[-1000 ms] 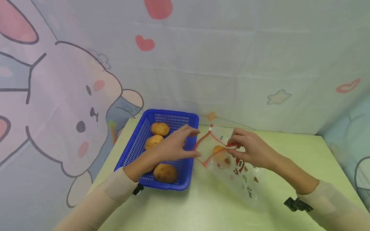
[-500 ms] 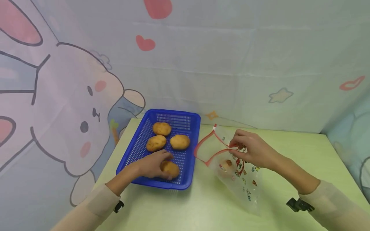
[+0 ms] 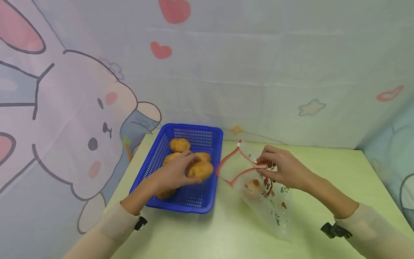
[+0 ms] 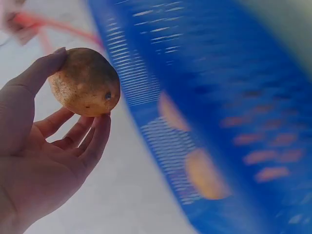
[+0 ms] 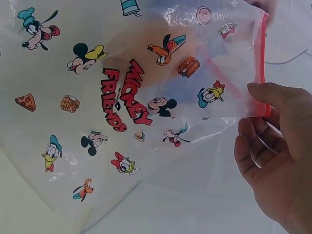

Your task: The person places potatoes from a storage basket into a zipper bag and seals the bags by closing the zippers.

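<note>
My left hand (image 3: pixel 174 172) grips a potato (image 3: pixel 201 170) between thumb and fingers, raised over the blue basket (image 3: pixel 210 201). In the left wrist view the held potato (image 4: pixel 85 82) shows brown skin with a dark eye. More potatoes lie in the basket, one at the back (image 3: pixel 179 145) and others partly hidden by the hand and wrist. My right hand (image 3: pixel 280 166) pinches the red zip edge of a clear zip bag (image 3: pixel 275 212) printed with cartoon figures. Its mouth gapes toward the basket. A round potato-like shape (image 3: pixel 251 189) shows through the plastic.
Basket and bag stand side by side on a pale green table (image 3: pixel 200 237). A cloth backdrop (image 3: pixel 245 72) with a rabbit, hearts and stars rises behind the table's back edge.
My left hand went from beside the bag's mouth down into the basket, took hold of the front potato, and lifted it back and slightly right. My right hand kept its pinch on the bag.
</note>
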